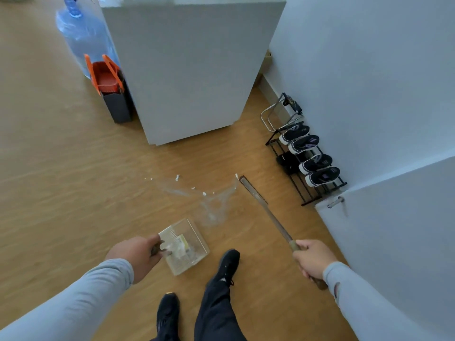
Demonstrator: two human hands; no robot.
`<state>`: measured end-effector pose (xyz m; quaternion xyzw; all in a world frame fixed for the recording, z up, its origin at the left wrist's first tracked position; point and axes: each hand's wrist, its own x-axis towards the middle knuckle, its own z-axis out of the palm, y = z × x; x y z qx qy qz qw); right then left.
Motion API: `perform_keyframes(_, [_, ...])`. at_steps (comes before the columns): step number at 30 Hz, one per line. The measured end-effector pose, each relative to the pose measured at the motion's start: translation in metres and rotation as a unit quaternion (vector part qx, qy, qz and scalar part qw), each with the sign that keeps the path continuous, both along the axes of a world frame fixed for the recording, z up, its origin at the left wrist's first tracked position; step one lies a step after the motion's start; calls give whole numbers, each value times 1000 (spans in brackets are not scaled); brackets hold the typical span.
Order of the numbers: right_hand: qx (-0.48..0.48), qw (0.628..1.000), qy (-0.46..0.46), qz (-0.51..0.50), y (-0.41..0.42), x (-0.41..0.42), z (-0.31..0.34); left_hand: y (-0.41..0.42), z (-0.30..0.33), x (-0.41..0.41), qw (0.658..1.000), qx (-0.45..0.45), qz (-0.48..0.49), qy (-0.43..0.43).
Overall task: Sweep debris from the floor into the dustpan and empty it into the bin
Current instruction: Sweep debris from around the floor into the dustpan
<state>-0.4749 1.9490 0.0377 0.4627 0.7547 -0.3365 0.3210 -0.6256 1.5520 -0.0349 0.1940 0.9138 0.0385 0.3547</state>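
At the far left, a large blue water bottle (82,36) stands on the wooden floor (49,168), and just in front of it a dark bag with orange handles (112,91) leans against a white cabinet (187,70).

Nearer, the left hand (136,257) is curled round the short handle of a clear dustpan (184,246), which sits low over the floor just ahead of the person's dark shoes (227,263). Pale scraps already lie inside the pan.

Beyond the pan's open edge, small white crumbs (177,177) are scattered across the boards, with a faint smeared streak (211,205) curving between them and the pan.

To the right, the right hand (311,259) is wrapped tightly round the wooden grip of a broom (268,212); its long shaft slants away forward and to the left, and its narrow head meets the floor beside the rightmost crumb. The bristles are too blurred to make out.

Farther right, a black shoe rack (306,168) holding dark sneakers stands against the pale wall (369,82), and a white door with a metal handle (336,201) is nearest on that side.
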Motion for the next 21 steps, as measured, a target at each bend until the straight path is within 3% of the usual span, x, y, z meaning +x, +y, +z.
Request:
perform_keyframes(9, [62,983,-79,156,78,-149,-66,34,-21,-21,997,-52,58,0])
perform_keyframes(12, [67,968,-114,211,73,-140,-81,38,-22,-22,996,-58,64,3])
perform_keyframes(21, [-18,959,-190,212,46,-44,-47,45,-19,-37,997,-55,61,5])
